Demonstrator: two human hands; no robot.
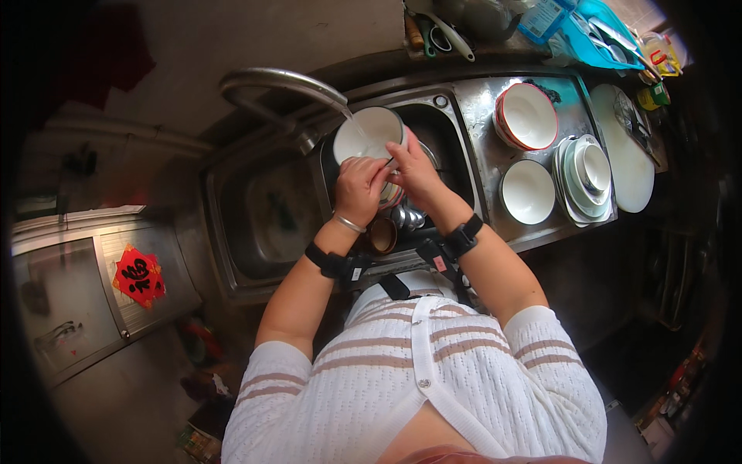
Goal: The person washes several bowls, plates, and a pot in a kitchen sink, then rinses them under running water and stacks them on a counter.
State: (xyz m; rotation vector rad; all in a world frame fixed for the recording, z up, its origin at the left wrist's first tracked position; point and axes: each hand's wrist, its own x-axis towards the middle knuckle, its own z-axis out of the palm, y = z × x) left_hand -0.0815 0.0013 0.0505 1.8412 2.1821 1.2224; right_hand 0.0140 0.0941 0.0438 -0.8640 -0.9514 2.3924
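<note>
Both of my hands hold a white bowl (pixel 377 124) by its near rim, tilted under the faucet (pixel 290 81). Water runs from the spout into the bowl. My left hand (pixel 360 187) has its fingers on the bowl's near edge, partly hiding it. My right hand (pixel 416 169) grips the right side of the rim, thumb toward the inside. Beneath the hands, in the right basin (pixel 464 168) of the steel sink, sit a brown cup (pixel 382 235), some shiny metal ware (pixel 408 217) and other dishes, mostly hidden by my hands and the bowl.
Right of the basin, the drainboard (pixel 478 122) carries red-rimmed stacked bowls (pixel 526 116), a white bowl (pixel 527 191) and stacked plates with small bowls (pixel 585 180). A white cutting board (pixel 623 151) lies beyond. The left basin (pixel 272 203) adjoins. A blue basket (pixel 603 35) of utensils stands behind.
</note>
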